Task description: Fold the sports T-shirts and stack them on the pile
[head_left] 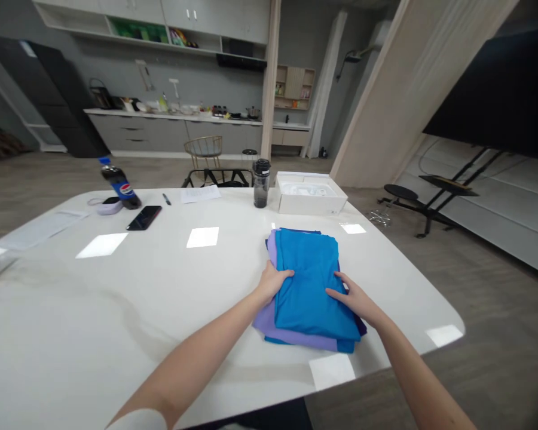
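On the white table [152, 304] lies a stack of folded cloth, with a bright blue folded garment [311, 298] on top. Beneath it a lilac garment [269, 322] sticks out at the left and front, and dark purple and more blue cloth shows at the edges. My left hand [272, 280] grips the left side of the stack, its thumb on the blue cloth and its other fingers mostly hidden. At the right side my right hand [352, 298] holds the edge, thumb and index finger apart on top of the blue garment; its remaining fingers are hidden.
Behind the stack stand an open white box [311, 205] and a dark bottle [260, 185]. Farther left are a cola bottle [120, 186], a phone [144, 218], a pen [167, 199] and paper sheets [201, 193]. The table's rounded right edge [461, 325] lies beyond my right hand.
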Available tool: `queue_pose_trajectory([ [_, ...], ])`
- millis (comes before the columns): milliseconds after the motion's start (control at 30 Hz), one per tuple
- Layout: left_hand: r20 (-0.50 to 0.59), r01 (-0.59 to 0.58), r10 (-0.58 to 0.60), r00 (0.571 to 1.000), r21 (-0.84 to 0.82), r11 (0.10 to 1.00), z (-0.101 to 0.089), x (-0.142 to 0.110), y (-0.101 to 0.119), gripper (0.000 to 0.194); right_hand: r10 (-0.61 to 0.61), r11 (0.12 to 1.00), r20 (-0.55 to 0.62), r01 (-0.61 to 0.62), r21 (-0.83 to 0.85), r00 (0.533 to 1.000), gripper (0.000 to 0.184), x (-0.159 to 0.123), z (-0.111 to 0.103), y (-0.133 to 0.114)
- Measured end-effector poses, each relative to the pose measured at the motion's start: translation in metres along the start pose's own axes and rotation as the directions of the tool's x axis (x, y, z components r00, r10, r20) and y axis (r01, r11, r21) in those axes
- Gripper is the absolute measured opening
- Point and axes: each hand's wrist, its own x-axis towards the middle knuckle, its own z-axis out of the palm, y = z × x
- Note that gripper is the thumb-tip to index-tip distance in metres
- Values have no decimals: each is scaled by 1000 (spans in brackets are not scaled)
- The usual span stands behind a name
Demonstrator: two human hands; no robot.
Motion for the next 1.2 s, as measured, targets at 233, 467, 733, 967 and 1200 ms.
queue_pose_trajectory([
  [233,-308,-25,53,950,94,995,-165,-63,8,72,-134,991,291,129,37,947,88,13,123,-80],
  [467,-453,-11,28,891,40,999,-324,-117,30,68,-307,945,476,325,48,824,84,20,262,-166],
  [733,-550,60,-29,835,39,997,-481,-180,51,66,-484,805,609,593,28,628,88,17,413,-243],
  [967,-644,159,0,765,189,969,-584,-211,81,58,-570,673,679,737,62,463,94,7,520,-288],
  [1200,-707,242,69,704,330,912,-649,-216,93,60,-549,629,710,778,4,441,90,-3,588,-324],
])
